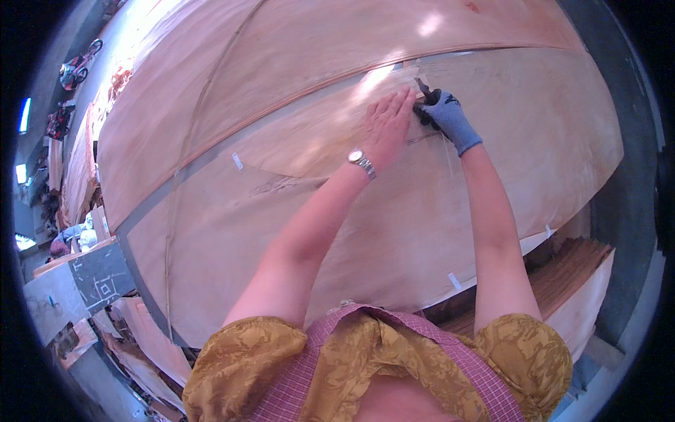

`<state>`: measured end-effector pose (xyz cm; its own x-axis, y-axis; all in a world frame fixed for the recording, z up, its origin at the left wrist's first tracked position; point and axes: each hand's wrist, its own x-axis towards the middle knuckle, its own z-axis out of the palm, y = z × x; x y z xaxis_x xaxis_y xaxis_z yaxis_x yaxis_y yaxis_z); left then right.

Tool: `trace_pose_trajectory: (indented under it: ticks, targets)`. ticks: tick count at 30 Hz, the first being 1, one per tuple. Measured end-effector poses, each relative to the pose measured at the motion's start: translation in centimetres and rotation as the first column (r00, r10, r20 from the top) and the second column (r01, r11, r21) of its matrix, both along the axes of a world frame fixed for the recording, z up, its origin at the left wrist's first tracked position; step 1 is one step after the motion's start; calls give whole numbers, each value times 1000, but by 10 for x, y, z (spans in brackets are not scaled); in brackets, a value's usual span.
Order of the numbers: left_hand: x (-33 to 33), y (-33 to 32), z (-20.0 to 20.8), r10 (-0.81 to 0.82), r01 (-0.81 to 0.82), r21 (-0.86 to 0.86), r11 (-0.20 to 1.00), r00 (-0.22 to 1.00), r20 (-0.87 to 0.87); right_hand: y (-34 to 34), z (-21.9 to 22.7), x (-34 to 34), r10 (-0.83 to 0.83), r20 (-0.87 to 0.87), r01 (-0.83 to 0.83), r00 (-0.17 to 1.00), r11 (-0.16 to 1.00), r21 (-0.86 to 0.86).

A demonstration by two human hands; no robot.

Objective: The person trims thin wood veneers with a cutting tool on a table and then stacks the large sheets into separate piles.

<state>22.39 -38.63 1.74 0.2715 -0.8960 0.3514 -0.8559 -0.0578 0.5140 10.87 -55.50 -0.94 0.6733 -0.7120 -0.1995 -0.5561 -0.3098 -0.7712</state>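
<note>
Veneer (401, 232), L hand (387, 128) flat, R (447, 121) w/ tool (423, 89)

Wood workshop, broad veneer sheet (541, 133), stacked sheets (562, 278)

We saw bright windows (24, 116) on the left, a motorbike (76, 74) at the far left, strong light (137, 35) beside it, and dark grey floor (615, 190) running along the right.

Two-wheeler (74, 70) standing at upper left of the frame; dark panel (105, 272) bearing white lines, lower left.
</note>
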Motion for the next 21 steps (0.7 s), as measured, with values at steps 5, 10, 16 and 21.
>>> trace_pose_trajectory:
  ticks: [5, 10, 16, 21]
  targets:
    - [-6, 0, -15, -31, 1, 130, 991, 974, 225, 22, 10, -33, -70, -114, 63, 991, 996, -62]
    - [-7, -8, -13, -34, 5, 181, 983, 987, 155, 84, 32, -51, -424, 50, 388, 904, 864, 323]
    - [-10, -51, 3, 70, -80, 95, 992, 992, 109, 62, 38, -82, -543, 276, 430, 793, 820, 377]
    - [-33, -28, -4, -188, 187, -59, 981, 982, -4, 0, 56, -63, -398, 363, 284, 842, 901, 329]
